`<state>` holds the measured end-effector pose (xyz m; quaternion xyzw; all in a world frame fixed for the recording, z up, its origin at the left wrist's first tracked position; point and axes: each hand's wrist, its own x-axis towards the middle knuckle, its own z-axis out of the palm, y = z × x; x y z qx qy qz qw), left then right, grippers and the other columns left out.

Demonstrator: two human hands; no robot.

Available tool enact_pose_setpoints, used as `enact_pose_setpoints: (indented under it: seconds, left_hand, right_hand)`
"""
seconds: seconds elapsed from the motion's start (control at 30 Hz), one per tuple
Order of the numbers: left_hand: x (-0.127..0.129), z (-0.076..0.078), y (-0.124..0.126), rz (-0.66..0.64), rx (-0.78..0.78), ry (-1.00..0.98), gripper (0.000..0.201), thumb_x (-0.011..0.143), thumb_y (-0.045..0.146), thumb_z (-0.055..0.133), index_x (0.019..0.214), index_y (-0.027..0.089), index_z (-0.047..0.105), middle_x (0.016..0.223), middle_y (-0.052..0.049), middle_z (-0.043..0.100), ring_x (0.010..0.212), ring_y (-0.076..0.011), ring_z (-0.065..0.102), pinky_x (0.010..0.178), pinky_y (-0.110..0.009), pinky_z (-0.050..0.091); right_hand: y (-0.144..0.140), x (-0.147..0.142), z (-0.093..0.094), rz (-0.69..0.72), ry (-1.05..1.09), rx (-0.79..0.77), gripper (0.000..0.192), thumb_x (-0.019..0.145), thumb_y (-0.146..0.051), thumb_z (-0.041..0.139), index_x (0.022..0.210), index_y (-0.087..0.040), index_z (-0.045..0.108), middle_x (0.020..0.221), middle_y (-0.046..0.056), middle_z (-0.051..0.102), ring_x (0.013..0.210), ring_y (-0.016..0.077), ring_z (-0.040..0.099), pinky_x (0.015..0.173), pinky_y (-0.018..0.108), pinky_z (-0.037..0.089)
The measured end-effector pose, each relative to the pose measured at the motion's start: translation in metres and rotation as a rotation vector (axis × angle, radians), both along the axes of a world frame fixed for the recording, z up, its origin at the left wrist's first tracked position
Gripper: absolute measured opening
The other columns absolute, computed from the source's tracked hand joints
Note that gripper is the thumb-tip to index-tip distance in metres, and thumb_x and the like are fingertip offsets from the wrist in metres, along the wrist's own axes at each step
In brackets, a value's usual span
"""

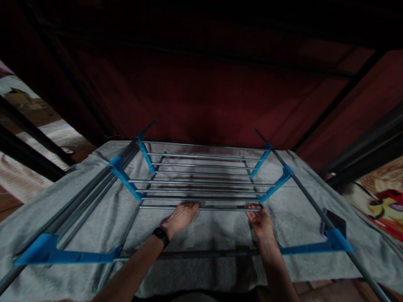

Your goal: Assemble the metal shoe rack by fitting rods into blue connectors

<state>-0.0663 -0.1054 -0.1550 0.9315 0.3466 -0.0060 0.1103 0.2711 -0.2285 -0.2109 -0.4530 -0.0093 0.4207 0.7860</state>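
A rack of grey metal tubes and blue plastic brackets [278,184] stands over a grey blanket. Its nearest loose-looking cross tube [225,208] runs left to right in front of the middle shelf. My left hand [185,213], with a black watch on the wrist, is closed around this tube left of its middle, back of the hand up. At the tube's right end, my right hand [260,220] holds it palm up, with fingers beneath. Whether either tube end sits in a bracket cannot be made out.
A lower front bar [220,254] crosses beneath my forearms. Extra long tubes [94,197] lie along the left side. A dark phone-like object [335,223] rests by the right post. Behind stands a dark red panel [201,96]; patterned cloth [390,197] lies at right.
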Motion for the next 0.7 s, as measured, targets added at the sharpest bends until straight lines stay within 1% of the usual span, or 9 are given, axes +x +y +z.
enact_pose_setpoints:
  seconds: [0.13, 0.23, 0.33, 0.4, 0.5, 0.6, 0.7]
  left_hand:
    - [0.000, 0.000, 0.001, -0.017, 0.003, 0.030, 0.025, 0.106, 0.025, 0.040, 0.111, 0.018, 0.064, 0.105, -0.011, 0.075, 0.099, -0.0250, 0.071, 0.085, -0.034, 0.051]
    - [-0.001, 0.000, -0.003, -0.030, 0.012, 0.030, 0.029, 0.107, 0.026, 0.037, 0.116, 0.018, 0.063, 0.105, -0.012, 0.075, 0.097, -0.0245, 0.072, 0.084, -0.034, 0.051]
    - [-0.001, -0.002, -0.007, -0.003, 0.024, 0.020, 0.035, 0.109, 0.031, 0.031, 0.120, 0.018, 0.062, 0.100, -0.012, 0.075, 0.096, -0.0251, 0.072, 0.084, -0.035, 0.051]
    - [0.001, -0.002, -0.008, 0.031, 0.016, 0.026, 0.036, 0.110, 0.035, 0.031, 0.118, 0.018, 0.062, 0.097, -0.012, 0.075, 0.096, -0.0260, 0.072, 0.084, -0.035, 0.051]
    - [0.003, -0.002, -0.007, 0.056, -0.014, 0.040, 0.036, 0.109, 0.033, 0.030, 0.114, 0.018, 0.063, 0.095, -0.012, 0.075, 0.096, -0.0259, 0.073, 0.084, -0.035, 0.050]
    - [0.005, -0.001, -0.004, 0.041, -0.035, 0.043, 0.036, 0.109, 0.032, 0.030, 0.112, 0.018, 0.064, 0.095, -0.011, 0.076, 0.096, -0.0252, 0.073, 0.083, -0.034, 0.050]
    - [0.005, -0.002, -0.002, 0.029, -0.030, 0.059, 0.035, 0.109, 0.033, 0.032, 0.114, 0.019, 0.064, 0.099, -0.010, 0.077, 0.097, -0.0247, 0.074, 0.081, -0.033, 0.049]
  right_hand:
    - [0.006, -0.002, -0.003, -0.065, 0.090, -0.014, 0.022, 0.084, -0.040, 0.070, 0.075, -0.024, 0.059, 0.069, -0.003, 0.071, 0.068, 0.0160, 0.073, 0.072, 0.032, 0.065]
    - [0.009, -0.005, -0.002, -0.104, 0.144, -0.006, 0.024, 0.087, -0.039, 0.067, 0.071, -0.025, 0.056, 0.064, -0.004, 0.068, 0.062, 0.0151, 0.070, 0.071, 0.033, 0.065]
    - [0.011, -0.009, 0.002, -0.156, 0.185, 0.016, 0.029, 0.091, -0.041, 0.059, 0.067, -0.025, 0.054, 0.059, -0.005, 0.063, 0.058, 0.0135, 0.067, 0.074, 0.033, 0.065]
    - [0.012, -0.012, 0.004, -0.184, 0.207, 0.034, 0.032, 0.093, -0.042, 0.054, 0.066, -0.025, 0.053, 0.058, -0.005, 0.062, 0.057, 0.0123, 0.066, 0.074, 0.031, 0.064]
    - [0.014, -0.018, 0.007, -0.213, 0.219, 0.059, 0.033, 0.093, -0.042, 0.052, 0.065, -0.024, 0.051, 0.056, -0.005, 0.059, 0.053, 0.0112, 0.062, 0.066, 0.027, 0.061]
    - [0.017, -0.022, 0.007, -0.245, 0.201, 0.080, 0.034, 0.093, -0.043, 0.053, 0.065, -0.024, 0.048, 0.052, -0.007, 0.054, 0.048, 0.0105, 0.055, 0.058, 0.025, 0.056]
    - [0.021, -0.024, 0.007, -0.273, 0.171, 0.085, 0.039, 0.093, -0.048, 0.056, 0.064, -0.024, 0.046, 0.051, -0.008, 0.050, 0.045, 0.0101, 0.051, 0.053, 0.024, 0.052]
